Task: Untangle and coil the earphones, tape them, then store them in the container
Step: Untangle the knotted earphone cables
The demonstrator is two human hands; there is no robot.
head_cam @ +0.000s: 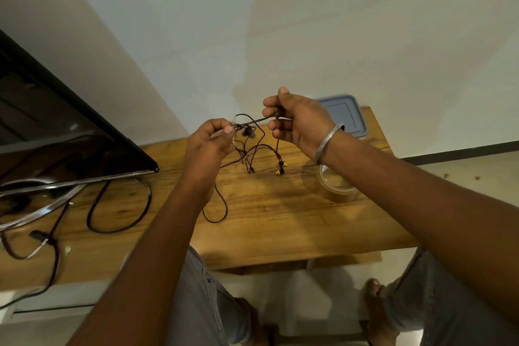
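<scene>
Far left: glossy black screen [56, 132], flat and tilted, on a curved chrome stand [42, 205]. Beneath and beside it, thick black cables [118, 213] looping over a warm, grained wooden table [266, 219].

Centre-left: left hand [209, 146] raised above the table, fingers curled closed, thumb and fingertips pinching a knot of thin dark wire. Earphones [252, 146] strung between both hands in a loose tangle, slender cord with a reddish sheen, small dark buds near the left fingertips, a long loop [217, 211] drooping down onto the wood, strands hanging below with tiny yellow tips [279, 167] just above the tabletop.

Centre-right: right hand [295, 121] higher, fingers folded around a straight stretch of cord, thumb up, plain metal bangle [327, 143] round the wrist.

Right: roll of clear brownish tape [335, 188], round and shiny, lying flat on the table under the right forearm. Behind it, at the far edge against the pale wall, a grey-blue plastic container [348, 115], rounded rectangular lid on.
</scene>
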